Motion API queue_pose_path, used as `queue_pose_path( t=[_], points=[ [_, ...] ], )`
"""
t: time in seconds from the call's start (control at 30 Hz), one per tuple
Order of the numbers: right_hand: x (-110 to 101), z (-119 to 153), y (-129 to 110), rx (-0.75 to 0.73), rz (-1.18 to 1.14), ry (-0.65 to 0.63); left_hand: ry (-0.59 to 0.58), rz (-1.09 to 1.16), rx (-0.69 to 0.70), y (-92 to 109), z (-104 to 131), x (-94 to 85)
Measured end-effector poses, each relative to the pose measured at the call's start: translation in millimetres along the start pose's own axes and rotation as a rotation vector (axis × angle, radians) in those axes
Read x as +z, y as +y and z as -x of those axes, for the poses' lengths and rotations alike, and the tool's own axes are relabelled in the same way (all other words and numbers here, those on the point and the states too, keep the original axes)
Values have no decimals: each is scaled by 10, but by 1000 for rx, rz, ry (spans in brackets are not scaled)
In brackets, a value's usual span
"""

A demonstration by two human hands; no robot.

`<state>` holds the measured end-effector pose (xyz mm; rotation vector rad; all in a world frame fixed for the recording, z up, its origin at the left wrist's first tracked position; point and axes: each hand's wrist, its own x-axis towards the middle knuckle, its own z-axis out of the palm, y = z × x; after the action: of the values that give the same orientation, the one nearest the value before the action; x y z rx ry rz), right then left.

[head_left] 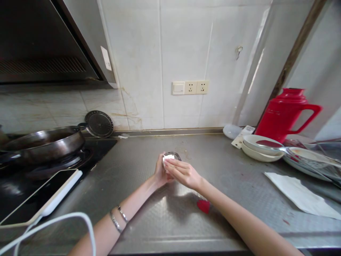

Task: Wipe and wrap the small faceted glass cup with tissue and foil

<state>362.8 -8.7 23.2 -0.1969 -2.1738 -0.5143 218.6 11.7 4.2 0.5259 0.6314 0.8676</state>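
A small round glass or metal cup (173,155) stands on the steel counter (149,217). My left hand (160,174) wraps around its near side. My right hand (181,172) presses a folded white paper or cloth (168,157) against the cup's rim and top. Both hands meet over the cup, so most of it is hidden. Two bracelets sit on my left wrist (119,217).
A dark wok (42,142) sits on the stove at the left, with a tablet (39,197) and white cable before it. Stacked bowls (262,147), a red thermos jug (286,112) and a white paper sheet (298,193) lie at the right. A red scrap (204,206) lies under my right forearm.
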Motion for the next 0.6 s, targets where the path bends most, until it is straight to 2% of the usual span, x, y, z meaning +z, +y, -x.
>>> queue_pose_path(
  t=[0.13, 0.3, 0.47, 0.6],
  points=[
    [-38, -12, 81, 25, -5, -36, -21, -63, -40, -54, -34, -23],
    [-108, 36, 240, 99, 39, -93, -103, -198, -71, 73, 9, -18],
    [-69, 93, 259, 90, 53, -41, -115, -115, 12, 172, 40, -28],
    [-14, 76, 162, 90, 40, -34, -51, -6, 72, 178, 47, -43]
  ],
)
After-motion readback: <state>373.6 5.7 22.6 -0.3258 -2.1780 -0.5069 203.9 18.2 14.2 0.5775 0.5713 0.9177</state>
